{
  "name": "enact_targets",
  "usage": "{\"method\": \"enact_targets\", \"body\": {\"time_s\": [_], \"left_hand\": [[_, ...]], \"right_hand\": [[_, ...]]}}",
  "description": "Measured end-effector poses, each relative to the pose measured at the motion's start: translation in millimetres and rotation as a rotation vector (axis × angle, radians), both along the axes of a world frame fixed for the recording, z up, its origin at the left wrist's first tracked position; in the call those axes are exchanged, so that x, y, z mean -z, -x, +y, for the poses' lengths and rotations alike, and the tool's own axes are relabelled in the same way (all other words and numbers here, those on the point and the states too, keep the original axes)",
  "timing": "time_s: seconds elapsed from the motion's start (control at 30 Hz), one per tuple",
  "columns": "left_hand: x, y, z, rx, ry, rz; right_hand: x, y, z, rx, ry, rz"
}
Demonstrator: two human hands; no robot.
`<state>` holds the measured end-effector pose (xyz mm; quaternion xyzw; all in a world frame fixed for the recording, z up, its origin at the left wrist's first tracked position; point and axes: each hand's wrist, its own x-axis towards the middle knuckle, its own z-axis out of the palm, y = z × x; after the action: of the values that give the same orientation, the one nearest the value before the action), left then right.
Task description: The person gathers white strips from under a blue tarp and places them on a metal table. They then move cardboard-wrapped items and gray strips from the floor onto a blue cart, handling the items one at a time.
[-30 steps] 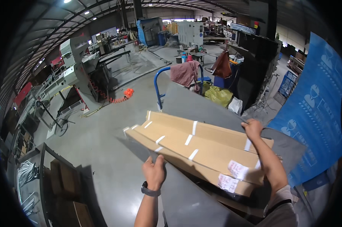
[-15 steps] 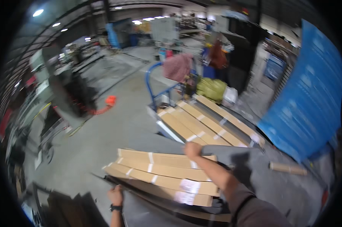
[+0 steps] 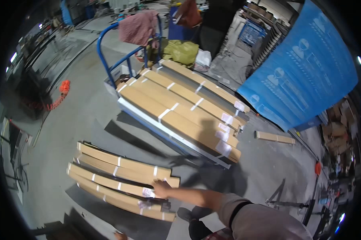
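Several long, narrow cardboard boxes with white straps lie side by side in a low stack in front of me. My right hand is closed on the right end of one of these boxes, beside a white label. Dark gaps show between the boxes. Only a small part of my left hand appears at the lower edge, near the stack's near side, and its fingers are mostly cut off. Beyond the stack, more long cardboard boxes rest on a blue-framed trolley.
A pink cloth hangs on the trolley handle. A tall blue printed sheet stands at the right, with a single short carton on the floor before it. An orange coiled hose lies at the left. Someone's dark shoe shows below.
The view has turned down and rightward. My right hand has moved from the stack's far side to a box's right end. My left hand has dropped almost out of view.
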<state>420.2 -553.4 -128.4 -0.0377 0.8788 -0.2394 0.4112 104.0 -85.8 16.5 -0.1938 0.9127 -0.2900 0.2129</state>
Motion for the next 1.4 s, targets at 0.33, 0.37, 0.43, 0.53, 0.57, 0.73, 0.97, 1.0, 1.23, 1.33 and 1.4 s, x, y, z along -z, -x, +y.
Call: {"method": "enact_targets", "body": {"time_s": [0.33, 0.37, 0.43, 0.53, 0.57, 0.73, 0.97, 1.0, 1.23, 1.33, 1.4], "left_hand": [[-132.2, 2.0, 475.7, -0.75, -0.778, 0.078], [-119.8, 4.6, 490.8, -0.65, -0.871, 0.244], [-111.8, 20.9, 534.5, -0.559, -0.958, 0.386], [-216.7, 158.1, 653.4, -0.756, -1.095, 0.249], [-198.3, 161.6, 661.5, -0.819, -1.061, 0.408], [-176.4, 203.6, 770.0, -1.156, -0.997, 0.538], [-200.3, 258.5, 911.0, -1.243, -1.107, 0.326], [-195.3, 266.2, 924.0, -1.231, -1.116, 0.329], [-119.6, 305.1, 940.8, -0.972, -0.806, 0.655], [-123.6, 345.1, 960.3, -0.78, -0.508, 0.799], [-124.7, 359.3, 970.5, -0.613, -0.614, 0.969]], "right_hand": [[-58.1, -257.1, 431.8, 0.572, -0.48, -0.466], [-70.1, -252.7, 450.3, 0.68, -0.376, -0.376], [-78.3, -228.6, 495.2, 0.679, -0.355, -0.487], [-101.8, -179.1, 560.3, 0.658, -0.4, -0.538], [-95.5, -149.3, 567.6, 0.653, -0.334, -0.53], [-17.4, -54.3, 604.2, 0.713, -0.142, -0.338], [17.6, 26.2, 638.9, 0.694, -0.15, -0.329], [20.1, 35.8, 647.9, 0.693, -0.146, -0.382], [67.6, 83.9, 735.6, 0.773, -0.34, -0.032], [100.4, 125.1, 785.3, 0.764, -0.558, 0.132], [116.5, 159.6, 808.0, 0.785, -0.511, 0.237]]}}
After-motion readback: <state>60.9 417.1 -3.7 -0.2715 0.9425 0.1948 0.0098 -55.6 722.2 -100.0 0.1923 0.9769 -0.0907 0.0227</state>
